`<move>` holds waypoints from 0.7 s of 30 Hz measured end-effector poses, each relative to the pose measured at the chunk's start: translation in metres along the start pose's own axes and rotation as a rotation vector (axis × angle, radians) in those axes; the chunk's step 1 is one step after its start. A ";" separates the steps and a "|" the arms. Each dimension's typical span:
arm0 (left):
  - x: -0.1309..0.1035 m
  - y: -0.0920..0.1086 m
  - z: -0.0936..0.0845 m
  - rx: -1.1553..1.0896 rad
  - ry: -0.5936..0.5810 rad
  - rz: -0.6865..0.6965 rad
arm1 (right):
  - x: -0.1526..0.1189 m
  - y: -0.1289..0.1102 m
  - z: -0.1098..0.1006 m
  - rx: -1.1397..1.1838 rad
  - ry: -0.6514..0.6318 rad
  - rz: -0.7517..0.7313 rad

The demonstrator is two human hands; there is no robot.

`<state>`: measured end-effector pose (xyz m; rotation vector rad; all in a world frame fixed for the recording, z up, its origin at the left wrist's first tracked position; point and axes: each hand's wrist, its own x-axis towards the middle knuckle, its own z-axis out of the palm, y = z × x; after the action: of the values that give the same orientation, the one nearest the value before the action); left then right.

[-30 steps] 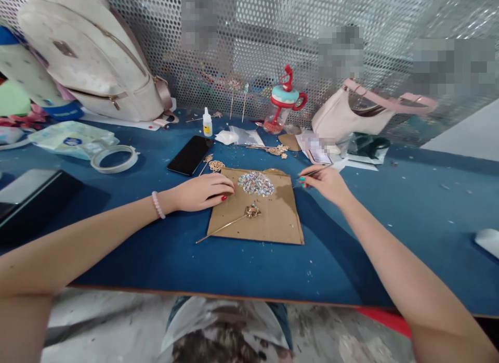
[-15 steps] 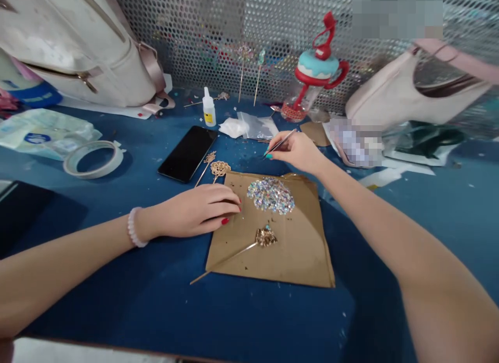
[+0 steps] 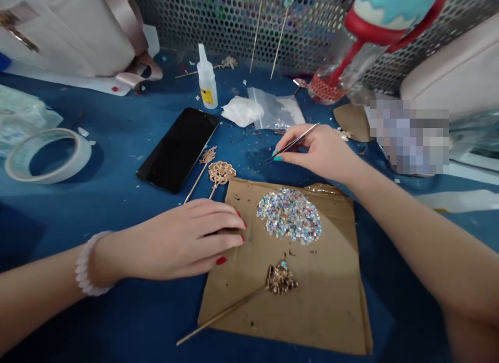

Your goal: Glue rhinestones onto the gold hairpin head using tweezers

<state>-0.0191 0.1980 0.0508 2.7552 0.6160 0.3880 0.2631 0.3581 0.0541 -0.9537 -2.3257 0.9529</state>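
My right hand [image 3: 315, 150] is closed on a pair of thin metal tweezers [image 3: 298, 139], whose tips point down-left over the blue table beyond the cardboard. My left hand [image 3: 183, 238], palm down with fingers apart, rests at the left edge of the cardboard sheet [image 3: 323, 300] and holds nothing. On the cardboard lies a pile of shiny rhinestones [image 3: 290, 216]. Nearer to me is a gold hairpin [image 3: 280, 279] with a flower-like head and a small blue stone; its stick reaches past the left edge. Two more gold hairpins [image 3: 221, 172] lie between the phone and the cardboard.
A black phone [image 3: 179, 150] and a glue bottle [image 3: 207, 82] are at the back left, a tape roll [image 3: 49, 156] further left. Behind stand a plastic bag [image 3: 275, 111], a red-and-blue lidded cup [image 3: 358, 46], bags and a perforated metal panel [image 3: 175, 20].
The view has come closer and lower, so the things look larger. Both hands hold nearly the same pose, with the tweezers still in my right hand.
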 end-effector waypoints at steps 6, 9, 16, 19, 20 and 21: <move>0.001 0.001 -0.002 -0.050 0.033 -0.017 | -0.002 -0.001 0.000 -0.004 -0.002 -0.011; 0.002 0.001 -0.002 -0.059 0.043 -0.023 | -0.004 -0.004 0.001 -0.038 0.010 -0.016; 0.002 0.001 -0.001 -0.032 0.050 -0.012 | -0.008 -0.024 0.013 -0.015 -0.010 -0.083; 0.001 0.001 -0.001 -0.005 0.046 -0.008 | -0.007 -0.031 0.018 -0.057 -0.052 -0.083; 0.001 0.001 -0.001 -0.003 0.045 -0.010 | -0.007 -0.032 0.018 -0.064 -0.057 -0.075; 0.001 0.002 -0.001 -0.005 0.041 -0.014 | -0.006 -0.033 0.019 -0.070 -0.060 -0.070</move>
<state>-0.0180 0.1972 0.0522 2.7433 0.6426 0.4437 0.2418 0.3283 0.0651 -0.8760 -2.4401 0.8885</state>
